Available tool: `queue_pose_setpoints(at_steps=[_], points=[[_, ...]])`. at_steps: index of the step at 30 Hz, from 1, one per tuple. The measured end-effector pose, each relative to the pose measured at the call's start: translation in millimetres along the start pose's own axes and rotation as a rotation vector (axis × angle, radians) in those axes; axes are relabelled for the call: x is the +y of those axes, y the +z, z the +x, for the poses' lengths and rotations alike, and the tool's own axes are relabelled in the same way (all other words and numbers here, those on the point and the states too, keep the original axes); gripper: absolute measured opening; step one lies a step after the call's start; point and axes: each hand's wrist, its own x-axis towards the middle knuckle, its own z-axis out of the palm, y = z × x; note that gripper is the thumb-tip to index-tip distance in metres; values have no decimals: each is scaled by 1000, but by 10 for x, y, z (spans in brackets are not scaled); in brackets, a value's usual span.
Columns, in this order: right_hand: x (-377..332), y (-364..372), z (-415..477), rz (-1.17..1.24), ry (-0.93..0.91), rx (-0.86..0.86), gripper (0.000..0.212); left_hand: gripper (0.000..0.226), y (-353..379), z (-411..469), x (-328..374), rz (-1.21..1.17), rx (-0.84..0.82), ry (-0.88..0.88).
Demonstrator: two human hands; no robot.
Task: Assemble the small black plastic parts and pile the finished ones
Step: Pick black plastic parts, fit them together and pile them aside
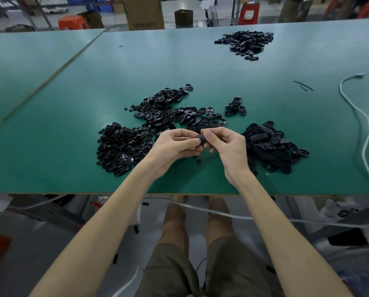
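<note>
I see both hands raised just above the green table (72, 116), meeting over its near edge. The left hand (175, 145) and the right hand (226, 144) are together, pinched on one small black part (202, 139) between them. The left thumb and fingers curl in from one side; the right thumb presses on top of the part and the right fingers wrap under it. I cannot tell whether the part is one piece or two pressed together, since the fingers hide most of it.

I place everything else from that held part. Left of it, touching the table, lies a dense left pile (123, 146) of very small black pieces, with a few larger oval shells on its near side. Just beyond the part spreads a loose middle pile (168, 112) of oval shells, some with their hollow side up. Right of the part sits a right pile (271, 144) of oval shells, heaped thicker. A little cluster (236, 107) of shells lies beyond and right of the part, apart from the middle pile. Far beyond and to the right is a far pile (245, 42), well apart from the rest.

One loose bit (198, 160) rests on the table just below the hands. A white cord (363, 125) snakes along the table far to the right of the part.
</note>
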Motion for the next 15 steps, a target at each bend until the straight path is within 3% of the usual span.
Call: queue_pose_setpoints(at_steps=[15], points=[[45, -2, 9, -29, 0, -12, 4, 14, 51, -48, -12, 10, 30, -7]])
